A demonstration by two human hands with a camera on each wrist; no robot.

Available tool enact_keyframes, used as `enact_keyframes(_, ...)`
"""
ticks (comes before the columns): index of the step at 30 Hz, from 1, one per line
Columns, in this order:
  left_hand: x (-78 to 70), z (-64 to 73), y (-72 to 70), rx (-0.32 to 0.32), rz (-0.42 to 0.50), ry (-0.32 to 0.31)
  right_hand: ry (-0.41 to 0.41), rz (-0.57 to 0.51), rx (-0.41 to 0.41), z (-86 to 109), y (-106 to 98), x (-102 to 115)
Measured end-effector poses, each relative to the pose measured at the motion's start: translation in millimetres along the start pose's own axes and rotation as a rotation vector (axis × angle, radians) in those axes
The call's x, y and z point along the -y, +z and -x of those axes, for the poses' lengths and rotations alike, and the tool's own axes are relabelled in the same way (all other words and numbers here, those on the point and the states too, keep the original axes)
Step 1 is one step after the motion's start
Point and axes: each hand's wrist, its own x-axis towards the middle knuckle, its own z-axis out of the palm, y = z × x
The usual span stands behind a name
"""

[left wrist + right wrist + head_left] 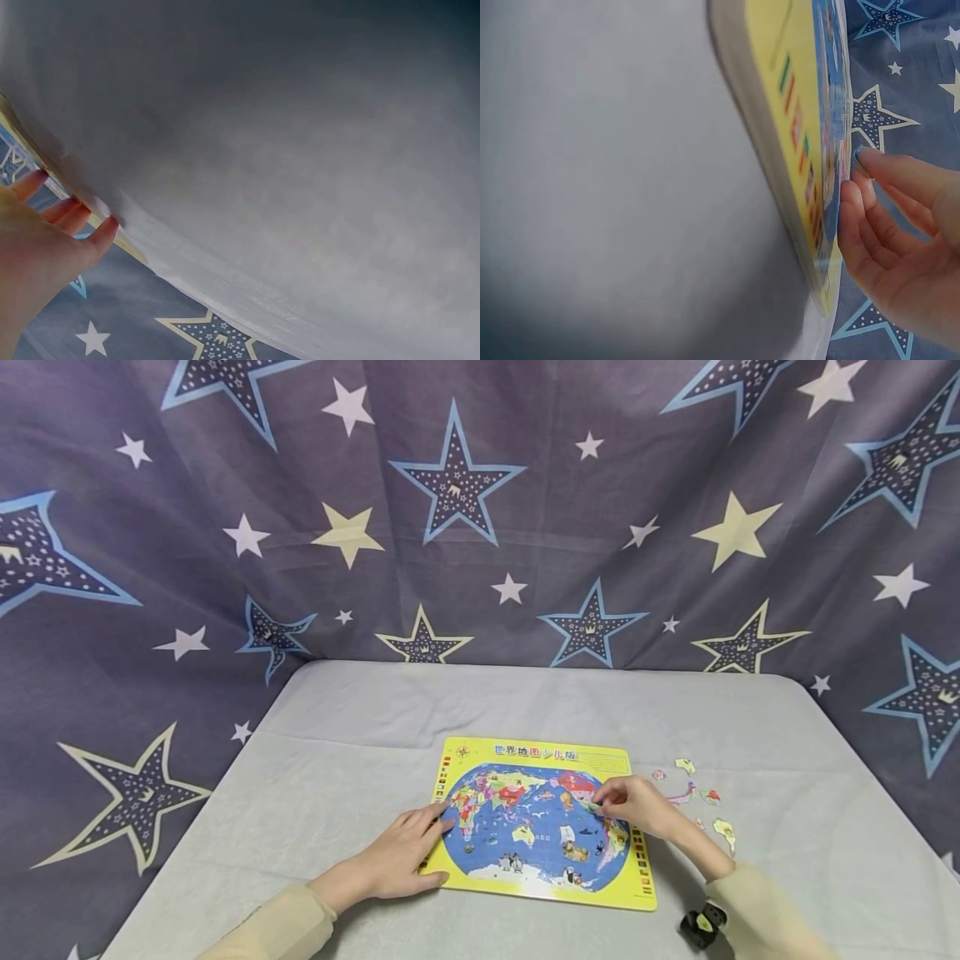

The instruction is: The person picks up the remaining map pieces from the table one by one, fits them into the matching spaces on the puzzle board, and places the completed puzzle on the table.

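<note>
A yellow-bordered world map puzzle board [525, 893] lies flat on the table, with a blue oval map and many colored pieces in it. At its left edge rests my left hand [408, 852], fingers spread over the border and thumb at the lower left corner. My right hand [637, 803] is over the upper right of the map, near the red North America area. Between its thumb and fingertips it pinches a small greenish puzzle piece [593, 808], mostly hidden by the fingers. In the right wrist view only the bluish edge of this piece [857, 159] shows, close to the board's surface.
Several loose puzzle pieces, among them a pale one [723, 835] and a purple one [682, 795], lie right of the board. A black device [701, 927] is at the right wrist. Behind the grey-covered table [360, 710] hangs a star-patterned curtain [510, 568].
</note>
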Motion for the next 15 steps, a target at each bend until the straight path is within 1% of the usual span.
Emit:
enact_keyframes(2, 0.0, 0.1, 0.2, -0.001, 0.001, -0.002, -0.005, 0.002, -0.001, 0.8, -0.2, 5.4)
enact_keyframes(6, -0.4, 0.2, 0.1, -0.005, 0.006, -0.004, -0.011, 0.003, 0.001, -0.2, 0.5, 7.6)
enact_keyframes(8, -0.5, 0.2, 0.1, -0.007, 0.007, -0.003, -0.014, -0.003, 0.002, -2.9, 1.9, -1.0)
enact_keyframes(15, -0.4, 0.2, -0.2, 0.004, 0.005, -0.012, -0.004, 0.002, 0.001, -5.8, 4.0, -0.7)
